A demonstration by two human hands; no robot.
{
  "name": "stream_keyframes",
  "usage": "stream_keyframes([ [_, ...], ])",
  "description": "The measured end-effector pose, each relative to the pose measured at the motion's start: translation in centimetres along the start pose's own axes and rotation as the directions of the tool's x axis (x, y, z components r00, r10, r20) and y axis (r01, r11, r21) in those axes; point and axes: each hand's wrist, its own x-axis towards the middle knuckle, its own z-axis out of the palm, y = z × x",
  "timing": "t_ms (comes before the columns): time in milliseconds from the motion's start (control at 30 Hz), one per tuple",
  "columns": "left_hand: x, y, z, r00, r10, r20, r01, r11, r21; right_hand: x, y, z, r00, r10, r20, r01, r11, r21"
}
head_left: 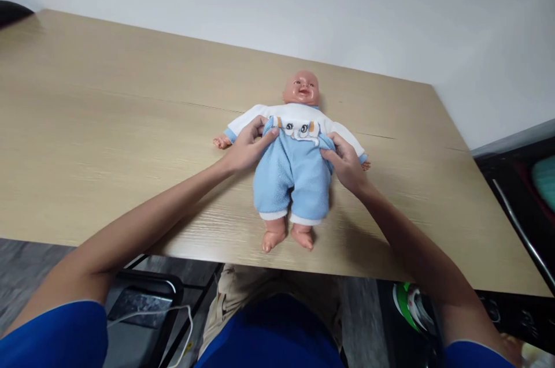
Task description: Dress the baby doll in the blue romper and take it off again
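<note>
A baby doll (301, 88) lies on its back on the wooden table (108, 125), head away from me, bare feet toward the front edge. It wears a white top with blue cuffs and light blue fleece trousers (292, 174). My left hand (248, 145) pinches the left side of the trousers' waistband, near the doll's arm. My right hand (344, 161) grips the waistband on the other side. Both hands are closed on the fabric, at the doll's waist.
A white wall runs behind the table. A dark object (11, 10) sits at the far left corner. Dark furniture with a metal bar (520, 223) stands to the right. Below the front edge are a black chair seat with a white cable (147, 304) and a green-and-white item (410, 301).
</note>
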Motion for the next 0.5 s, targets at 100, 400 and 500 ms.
stream_keyframes([
  [100, 1.1, -0.6, 0.2, 0.999, -0.053, 0.001, 0.053, 0.999, 0.001, 2.2, 2.0, -0.1, 0.995, 0.042, -0.093, -0.040, 0.999, 0.025],
  [400, 0.2, -3.0, -3.4, 0.984, -0.083, 0.158, 0.060, 0.987, 0.146, 0.0, 6.4, -0.6, 0.955, 0.278, -0.100, -0.252, 0.944, 0.213],
  [500, 0.2, -3.4, -3.2, 0.982, -0.136, 0.130, 0.132, 0.990, 0.041, -0.4, 5.5, 0.1, 0.930, 0.368, 0.005, -0.341, 0.856, 0.388],
])
